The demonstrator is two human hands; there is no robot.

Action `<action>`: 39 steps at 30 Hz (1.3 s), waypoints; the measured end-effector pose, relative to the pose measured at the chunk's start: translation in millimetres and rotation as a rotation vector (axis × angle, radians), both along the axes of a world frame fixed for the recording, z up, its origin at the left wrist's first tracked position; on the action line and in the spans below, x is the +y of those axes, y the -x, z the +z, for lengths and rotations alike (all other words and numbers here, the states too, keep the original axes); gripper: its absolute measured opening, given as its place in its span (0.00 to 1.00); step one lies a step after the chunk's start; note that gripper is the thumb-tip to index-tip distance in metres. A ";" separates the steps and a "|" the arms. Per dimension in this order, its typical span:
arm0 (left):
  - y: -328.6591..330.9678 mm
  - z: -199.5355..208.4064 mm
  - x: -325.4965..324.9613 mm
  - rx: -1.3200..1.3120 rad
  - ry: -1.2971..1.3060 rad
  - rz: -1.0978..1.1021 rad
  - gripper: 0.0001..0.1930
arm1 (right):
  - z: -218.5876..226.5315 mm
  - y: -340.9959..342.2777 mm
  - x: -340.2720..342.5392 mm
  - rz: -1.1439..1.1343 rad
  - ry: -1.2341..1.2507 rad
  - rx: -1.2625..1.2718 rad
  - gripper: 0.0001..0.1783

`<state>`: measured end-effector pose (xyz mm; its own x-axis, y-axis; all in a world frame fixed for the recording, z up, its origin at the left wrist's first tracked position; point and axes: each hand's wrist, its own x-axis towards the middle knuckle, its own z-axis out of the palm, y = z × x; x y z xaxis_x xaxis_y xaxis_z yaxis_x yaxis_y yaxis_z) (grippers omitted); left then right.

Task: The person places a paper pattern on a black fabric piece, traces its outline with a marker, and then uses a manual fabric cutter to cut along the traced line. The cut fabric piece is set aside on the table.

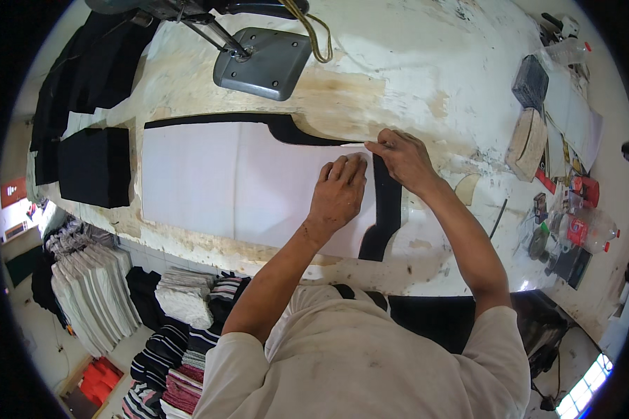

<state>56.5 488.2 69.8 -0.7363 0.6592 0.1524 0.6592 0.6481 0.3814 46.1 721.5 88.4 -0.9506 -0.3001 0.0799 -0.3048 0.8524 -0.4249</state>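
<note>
A large white paper pattern [196, 181] lies on black fabric [388, 209], whose dark edge shows along the pattern's top and right sides. My left hand [339, 192] rests palm down on the pattern's right part, fingers stretched out, slightly bent and close to each other. At the pattern's upper right corner is my right hand [402, 157], its fingers curled and its thumb and forefinger drawn in at the edge where paper meets fabric. What that hand pinches, if anything, is too small to make out.
A grey cutting machine's base plate [262, 64] stands on the worn white table [398, 91] beyond the pattern. Black fabric stacks [94, 167] lie at left. A beige block [526, 144], a dark block [530, 82] and plastic bottles [594, 230] sit at right. Folded garments [94, 293] are piled below left.
</note>
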 end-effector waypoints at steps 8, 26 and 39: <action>-4.9 5.9 11.6 0.037 0.164 -0.039 0.29 | 6.1 -10.7 27.2 -0.028 -0.043 -0.091 0.25; -0.4 11.5 14.8 0.039 0.239 -0.090 0.31 | 24.5 -40.8 42.6 -0.195 0.116 0.034 0.20; 153.7 7.1 -316.6 0.018 -0.165 0.616 0.20 | 19.7 12.5 -255.8 -0.449 0.591 -0.014 0.17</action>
<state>-97.2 171.6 76.9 -0.9694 0.0824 0.2313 0.1913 0.8439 0.5013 33.5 465.7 108.0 -0.9737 0.2074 0.0943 0.0285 0.5215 -0.8528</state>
